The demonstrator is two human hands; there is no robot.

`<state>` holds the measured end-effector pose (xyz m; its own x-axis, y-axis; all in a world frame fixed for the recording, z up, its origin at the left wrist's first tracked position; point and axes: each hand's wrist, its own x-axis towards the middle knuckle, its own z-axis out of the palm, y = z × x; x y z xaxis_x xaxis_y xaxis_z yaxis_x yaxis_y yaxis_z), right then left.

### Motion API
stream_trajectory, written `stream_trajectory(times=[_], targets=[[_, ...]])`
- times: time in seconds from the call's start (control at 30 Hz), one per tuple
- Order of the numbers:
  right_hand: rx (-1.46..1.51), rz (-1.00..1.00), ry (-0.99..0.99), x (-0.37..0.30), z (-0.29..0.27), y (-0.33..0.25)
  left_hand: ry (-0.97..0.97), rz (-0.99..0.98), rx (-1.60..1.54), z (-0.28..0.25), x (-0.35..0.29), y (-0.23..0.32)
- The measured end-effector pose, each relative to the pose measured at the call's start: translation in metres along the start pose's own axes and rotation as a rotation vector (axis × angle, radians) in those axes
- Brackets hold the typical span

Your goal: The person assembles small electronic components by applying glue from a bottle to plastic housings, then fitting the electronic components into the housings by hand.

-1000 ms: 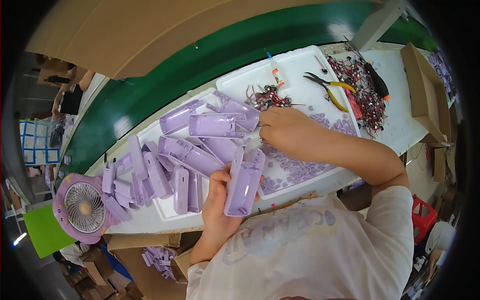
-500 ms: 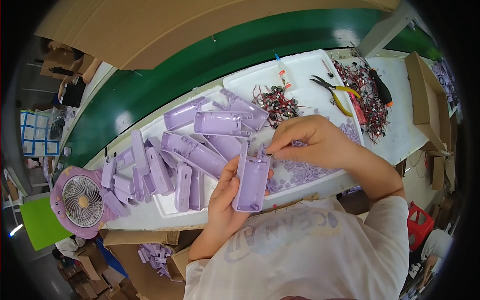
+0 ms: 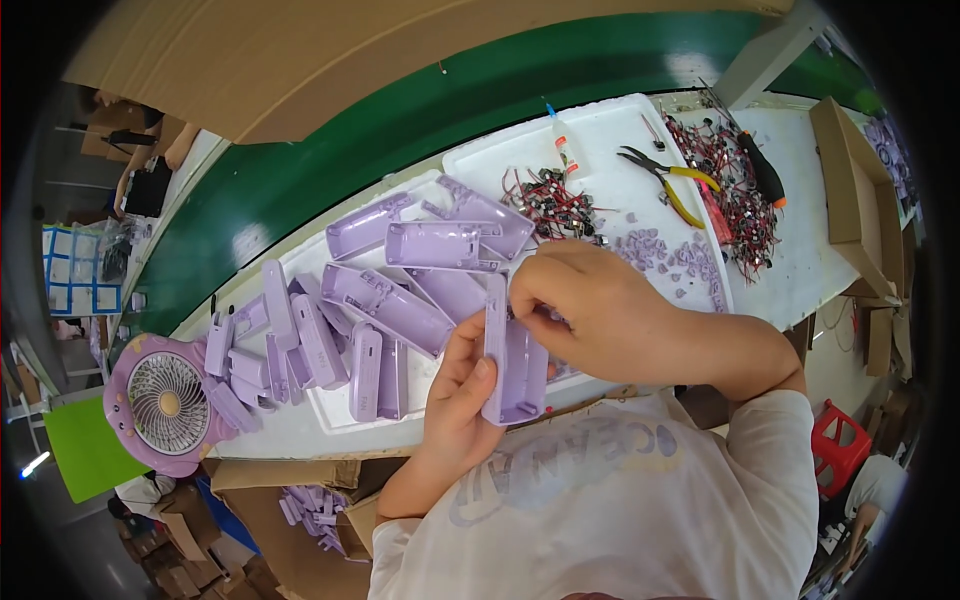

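Observation:
A pale purple plastic housing [image 3: 523, 375], an open shell with a hollow inside, is held upright by my left hand [image 3: 460, 390], thumb on its side wall and fingers behind. My right hand [image 3: 580, 305] is closed over the housing's upper end, its fingertips bent down inside; whatever they pinch is hidden by the hand. Several like housings [image 3: 390, 305] lie to the left on a white foam tray [image 3: 620, 125]. Beyond my right hand sits a heap of small wired parts [image 3: 552, 205] with red and black leads, and small purple plastic pieces [image 3: 670, 255] are scattered nearby.
Yellow-handled pliers [image 3: 670, 180] and a small glue bottle [image 3: 563, 145] lie on the tray. A screwdriver [image 3: 762, 172] rests by another wire heap [image 3: 735, 215]. At far left stands a purple fan [image 3: 168, 403]. Cardboard boxes [image 3: 855, 190] flank the table, and a co-worker's arm [image 3: 182, 148] shows beyond.
My right hand has moved left and turned over the housing's top, its fingers now dipping inside. The housing has turned in my left hand, showing more of its side wall.

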<state>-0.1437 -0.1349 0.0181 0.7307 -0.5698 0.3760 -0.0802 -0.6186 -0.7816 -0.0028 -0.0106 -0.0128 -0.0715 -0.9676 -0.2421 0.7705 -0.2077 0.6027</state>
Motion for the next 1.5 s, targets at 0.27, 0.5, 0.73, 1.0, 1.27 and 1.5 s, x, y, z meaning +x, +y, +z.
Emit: stream_trajectory(times=[0.27,0.5,0.73,1.0,1.27,1.5], targets=[[-0.125,-0.097,0.024,-0.001,0.010,0.002,0.110,0.075,0.081,0.010,0.002,-0.003],[-0.179,-0.061,-0.017,0.002,0.006,0.012,0.117,0.055,0.004,0.006,0.014,-0.001],[-0.110,-0.026,0.027,0.004,-0.022,0.003,0.109,0.000,-0.054,0.017,0.010,0.007],[-0.276,-0.332,-0.205,-0.024,-0.006,-0.021,0.059,-0.019,-0.080,0.019,0.016,0.008],[-0.600,-0.088,-0.038,0.060,-0.085,0.057,0.279,0.677,1.980,0.006,0.035,0.054],[-0.923,0.040,0.022,0.076,-0.126,0.187,0.318,0.552,2.372,0.002,0.055,0.059]])
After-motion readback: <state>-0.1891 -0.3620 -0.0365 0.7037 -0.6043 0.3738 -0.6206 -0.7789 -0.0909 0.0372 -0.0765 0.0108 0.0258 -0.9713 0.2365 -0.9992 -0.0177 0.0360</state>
